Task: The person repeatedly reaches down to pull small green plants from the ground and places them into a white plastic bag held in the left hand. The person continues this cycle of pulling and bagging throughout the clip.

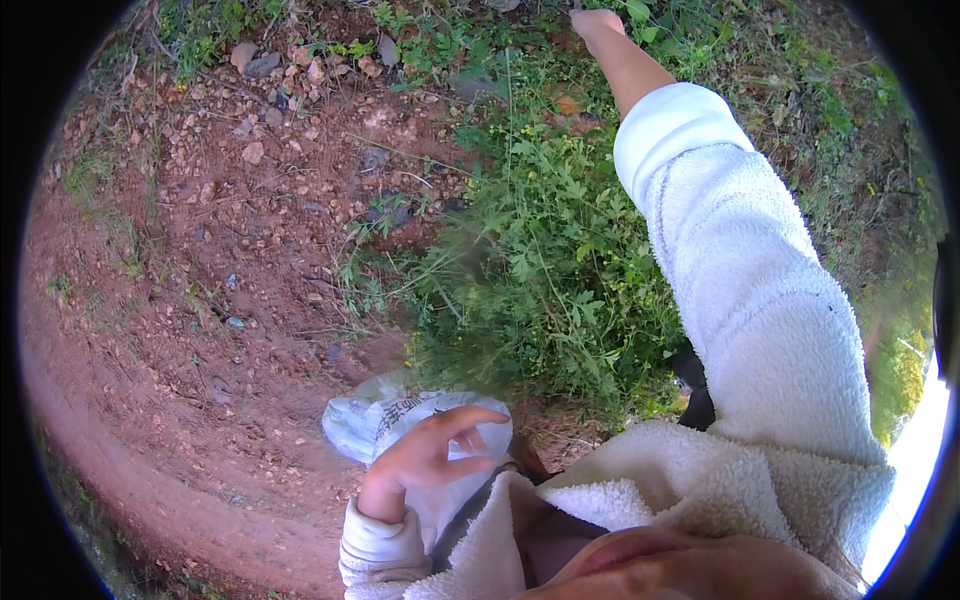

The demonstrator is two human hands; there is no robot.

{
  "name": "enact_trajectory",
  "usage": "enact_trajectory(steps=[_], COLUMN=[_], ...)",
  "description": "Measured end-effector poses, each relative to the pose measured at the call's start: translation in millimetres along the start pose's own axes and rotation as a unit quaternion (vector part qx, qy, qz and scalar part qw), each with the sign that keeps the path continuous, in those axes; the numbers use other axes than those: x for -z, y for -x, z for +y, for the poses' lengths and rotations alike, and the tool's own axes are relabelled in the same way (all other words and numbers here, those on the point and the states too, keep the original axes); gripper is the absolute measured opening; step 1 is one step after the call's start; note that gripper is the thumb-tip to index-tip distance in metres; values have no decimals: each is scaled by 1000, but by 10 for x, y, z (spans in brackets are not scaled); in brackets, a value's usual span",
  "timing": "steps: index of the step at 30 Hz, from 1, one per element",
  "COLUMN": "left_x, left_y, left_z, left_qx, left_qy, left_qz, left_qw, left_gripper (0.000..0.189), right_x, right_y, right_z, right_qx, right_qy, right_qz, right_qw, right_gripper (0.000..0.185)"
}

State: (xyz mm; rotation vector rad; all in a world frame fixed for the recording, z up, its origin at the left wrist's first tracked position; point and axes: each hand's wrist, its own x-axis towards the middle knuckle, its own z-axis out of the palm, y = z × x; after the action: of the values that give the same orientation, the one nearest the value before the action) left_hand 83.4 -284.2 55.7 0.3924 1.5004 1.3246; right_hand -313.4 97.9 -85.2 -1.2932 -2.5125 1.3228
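Observation:
My right arm, in a white fleece sleeve, stretches to the top of the view. There my right hand (598, 24) is at the green weeds (645, 15); its fingers are mostly cut off by the picture's edge, so its grip cannot be told. My left hand (439, 446) is low in the middle, in front of a thin whitish plastic bag (360, 420) that bears dark writing. Its thumb and index finger are apart, and nothing shows between them. Whether other fingers hook the bag is unclear. Leafy plants with small yellow flowers (555, 277) stand between my hands.
Reddish bare soil (225, 390) with scattered stones (253, 153) spreads on the left. Larger rocks (261, 64) lie at the upper left. More low greenery (832, 112) grows on the right, beyond my sleeve. A dark object (694, 386) shows beside my body.

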Motion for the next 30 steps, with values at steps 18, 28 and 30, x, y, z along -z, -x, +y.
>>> enact_trajectory(steps=[18,28,30], left_x=[-99,-549,-642], left_y=[-279,12,103], left_z=[311,747,888], left_qx=[-19,-60,-56], left_qy=[-33,-165,-177], left_qz=[-55,-54,-53], left_qw=[998,983,981], left_gripper=[52,55,55], right_x=[438,3238,3512], right_y=[437,193,264], right_z=[352,138,204], right_qx=[184,177,250], right_qy=[-79,-199,9], right_qz=[-98,-157,-179], right_qw=[975,951,951], right_gripper=[19,19,20])
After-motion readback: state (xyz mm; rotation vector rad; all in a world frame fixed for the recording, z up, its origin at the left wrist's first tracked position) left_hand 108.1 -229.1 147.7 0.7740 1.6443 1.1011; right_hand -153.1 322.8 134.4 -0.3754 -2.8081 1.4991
